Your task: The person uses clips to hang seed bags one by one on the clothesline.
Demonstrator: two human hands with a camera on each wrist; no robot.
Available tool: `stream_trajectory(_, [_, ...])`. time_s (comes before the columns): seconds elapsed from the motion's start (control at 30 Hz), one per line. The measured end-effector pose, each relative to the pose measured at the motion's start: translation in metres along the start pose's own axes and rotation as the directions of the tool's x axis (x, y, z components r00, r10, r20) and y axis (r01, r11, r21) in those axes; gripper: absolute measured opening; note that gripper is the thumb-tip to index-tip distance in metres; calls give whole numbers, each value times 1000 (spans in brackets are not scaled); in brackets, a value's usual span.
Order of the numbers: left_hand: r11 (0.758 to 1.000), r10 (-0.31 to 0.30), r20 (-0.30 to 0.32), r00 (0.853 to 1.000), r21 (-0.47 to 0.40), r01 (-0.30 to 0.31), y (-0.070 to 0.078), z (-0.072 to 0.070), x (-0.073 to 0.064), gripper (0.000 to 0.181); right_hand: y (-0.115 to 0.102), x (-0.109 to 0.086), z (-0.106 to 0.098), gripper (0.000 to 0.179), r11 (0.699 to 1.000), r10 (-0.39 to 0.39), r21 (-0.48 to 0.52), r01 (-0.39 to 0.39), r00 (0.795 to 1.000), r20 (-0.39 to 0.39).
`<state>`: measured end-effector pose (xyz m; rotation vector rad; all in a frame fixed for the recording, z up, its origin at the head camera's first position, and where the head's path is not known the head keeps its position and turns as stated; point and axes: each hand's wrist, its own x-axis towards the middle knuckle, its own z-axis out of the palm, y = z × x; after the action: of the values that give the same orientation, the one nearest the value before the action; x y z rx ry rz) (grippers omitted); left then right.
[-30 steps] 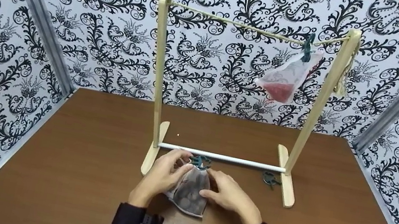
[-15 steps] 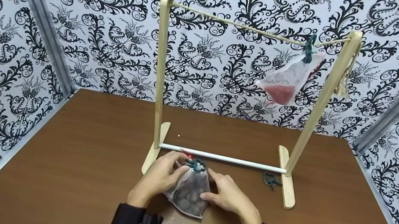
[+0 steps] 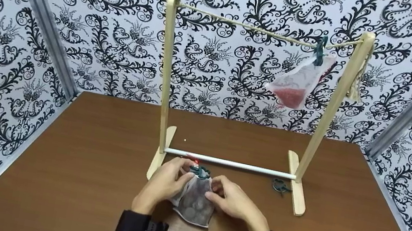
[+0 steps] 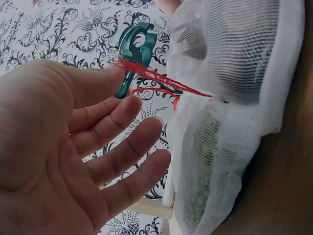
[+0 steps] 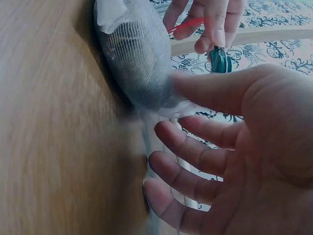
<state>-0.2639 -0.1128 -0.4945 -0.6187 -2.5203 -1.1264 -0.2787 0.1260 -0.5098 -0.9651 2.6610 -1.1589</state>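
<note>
A white mesh bag (image 3: 196, 207) with round lumps inside stands on the table between both hands. My left hand (image 3: 167, 178) pinches a dark green clip (image 4: 137, 46) and the bag's red drawstring (image 4: 164, 78) between thumb and index finger; its other fingers are spread loosely. In the head view the clip sits above the bag's top. My right hand (image 3: 235, 201) holds the right side of the bag, thumb on the front and index finger behind a fold of mesh. The remaining right fingers are half bent beside it. What exactly fills the bag is blurred by the mesh.
A wooden stand (image 3: 166, 74) with a rope (image 3: 243, 24) strung across stands behind the hands. Another mesh bag (image 3: 293, 90) with reddish contents hangs from the rope by a green clip (image 3: 318, 53). A loose green clip (image 3: 279, 185) lies by the stand's right foot (image 3: 297, 197).
The green clip in my left hand has tilted and moved slightly left and down, baring the red drawstring. My right fingers have bent in more on the bag.
</note>
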Motion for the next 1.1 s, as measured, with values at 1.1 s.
stream_trajectory(1.1, [998,-23,-17,1000,53,24,0,1,-1,20,-3,5,9,42,1000,7,-10,-8,991,-137])
